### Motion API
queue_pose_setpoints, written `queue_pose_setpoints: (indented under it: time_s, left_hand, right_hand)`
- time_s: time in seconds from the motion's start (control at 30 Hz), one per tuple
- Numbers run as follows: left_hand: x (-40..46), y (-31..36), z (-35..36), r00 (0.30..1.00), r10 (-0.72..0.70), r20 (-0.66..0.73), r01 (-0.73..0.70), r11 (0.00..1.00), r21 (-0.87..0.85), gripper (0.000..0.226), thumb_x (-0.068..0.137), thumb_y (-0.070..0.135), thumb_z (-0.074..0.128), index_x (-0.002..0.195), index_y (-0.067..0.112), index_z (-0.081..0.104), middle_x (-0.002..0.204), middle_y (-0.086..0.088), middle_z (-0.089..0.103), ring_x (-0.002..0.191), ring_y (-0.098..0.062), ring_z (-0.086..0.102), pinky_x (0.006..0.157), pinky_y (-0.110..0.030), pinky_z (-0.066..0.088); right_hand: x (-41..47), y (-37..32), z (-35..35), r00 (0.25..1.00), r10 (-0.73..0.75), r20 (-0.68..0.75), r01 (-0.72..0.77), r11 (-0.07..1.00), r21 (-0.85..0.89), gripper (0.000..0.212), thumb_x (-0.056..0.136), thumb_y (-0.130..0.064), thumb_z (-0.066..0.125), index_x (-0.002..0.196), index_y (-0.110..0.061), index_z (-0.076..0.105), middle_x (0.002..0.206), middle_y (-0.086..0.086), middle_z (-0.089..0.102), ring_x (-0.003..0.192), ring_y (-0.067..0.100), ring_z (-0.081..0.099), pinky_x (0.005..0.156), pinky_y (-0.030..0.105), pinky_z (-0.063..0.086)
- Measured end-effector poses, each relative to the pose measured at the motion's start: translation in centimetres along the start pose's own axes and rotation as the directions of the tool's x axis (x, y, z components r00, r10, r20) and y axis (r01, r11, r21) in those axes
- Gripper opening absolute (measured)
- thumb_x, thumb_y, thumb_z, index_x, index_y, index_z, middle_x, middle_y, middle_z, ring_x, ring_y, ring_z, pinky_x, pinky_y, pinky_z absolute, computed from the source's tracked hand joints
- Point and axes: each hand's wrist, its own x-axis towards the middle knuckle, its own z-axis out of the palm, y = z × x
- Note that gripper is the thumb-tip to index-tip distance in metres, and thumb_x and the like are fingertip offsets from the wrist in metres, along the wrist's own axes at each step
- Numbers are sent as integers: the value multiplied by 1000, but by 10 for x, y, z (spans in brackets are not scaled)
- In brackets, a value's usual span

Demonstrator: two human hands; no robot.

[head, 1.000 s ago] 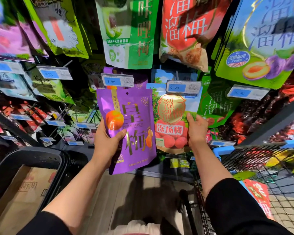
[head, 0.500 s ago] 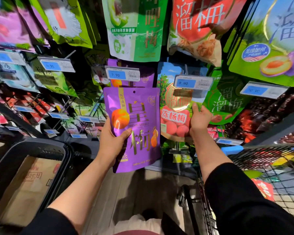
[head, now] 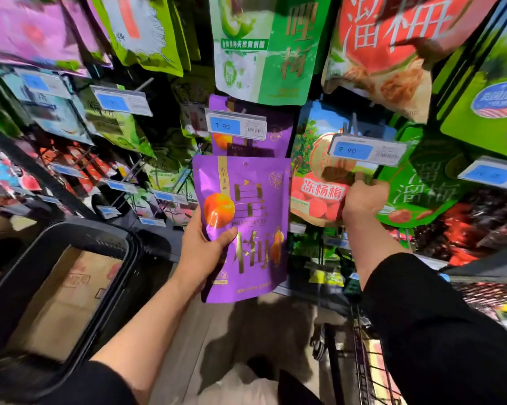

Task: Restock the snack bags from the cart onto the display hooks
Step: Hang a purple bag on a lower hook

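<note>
The left hand is in the middle of the frame and grasps a purple plum snack bag at its left edge, with the thumb pressed on the front near the orange fruit picture. The bag stands upright in front of the display, just below a price tag reading 7.90. Behind that tag another purple bag of the same kind hangs from its hook.

The right hand is right of centre, a little higher, and its fingers are curled on the right edge of a frozen bayberry bag with red berries, which hangs under a price tag reading 9.90. Just right of this hand hangs a green plum bag.

Above, at the top centre, hangs a green and white bag, and beside it, at the upper right, a large red bag.

In the lower left of the frame is a black bin with a cardboard box inside. At the lower right the wire cart shows partly.
</note>
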Motion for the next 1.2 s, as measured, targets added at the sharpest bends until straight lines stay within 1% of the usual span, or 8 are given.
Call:
queue_pose_setpoints:
  time_s: [0.1,0.2,0.3,0.43,0.73,0.83,0.97,1.2]
  left_hand:
    - [-2,-1,-2,1000,-14,11,14,1000,-14,61,73,6,80,127,13,54,113,-4,68,94,-11,65,86,-29,48]
    - [-4,-1,-3,999,-30,25,31,999,-39,67,66,18,84,126,11,54,115,-7,67,99,-17,65,91,-36,50]
    - [-7,0,-5,997,-35,62,39,998,-59,74,61,25,82,127,13,53,119,-8,65,109,-25,63,98,-42,49]
    - [-10,-5,-14,991,-44,130,52,997,-65,70,61,25,83,125,16,55,118,-6,67,109,-23,63,102,-49,46]
    - [13,1,-36,993,70,93,-72,997,21,96,62,43,82,144,22,36,136,-2,56,124,-19,55,106,-49,42]
    - [24,24,-39,993,115,25,-117,987,110,93,78,21,78,152,18,21,154,-3,33,140,-17,34,115,-44,30]
    - [45,57,-33,948,314,48,-315,907,280,78,86,8,68,150,10,24,153,2,28,139,-5,24,112,-12,18]
    - [77,82,-17,853,487,189,-519,750,411,75,87,-7,56,151,5,19,160,-11,9,149,-21,7,115,-16,3]
  right_hand:
    - [-25,18,-10,992,-94,-87,83,989,-121,43,86,-27,69,115,0,53,120,19,56,110,30,55,91,36,37]
    - [-53,33,-11,967,-195,166,158,964,215,22,90,-23,67,78,-16,50,69,2,61,60,14,58,60,37,49]
    - [-88,17,-12,652,-96,752,-211,930,301,21,99,-25,51,80,-15,56,51,-8,61,44,1,57,42,16,46]
    - [-112,7,-6,405,-172,898,-324,892,316,27,81,-18,66,106,-7,68,102,12,72,91,24,70,92,43,54]
    - [-137,-6,12,607,-258,752,-125,903,411,12,89,-3,63,92,-12,72,87,4,74,87,26,68,86,43,55]
    - [-137,-11,23,664,-252,704,-83,911,404,10,89,-6,64,91,-13,71,80,-2,74,85,24,67,82,38,55]
    - [-130,-19,34,656,-281,701,-32,917,399,8,90,-8,64,93,-13,70,81,0,74,86,26,68,83,41,55]
    - [-125,-19,46,611,-316,726,-78,888,453,11,92,-5,60,95,-9,69,82,1,75,76,18,71,74,34,58]
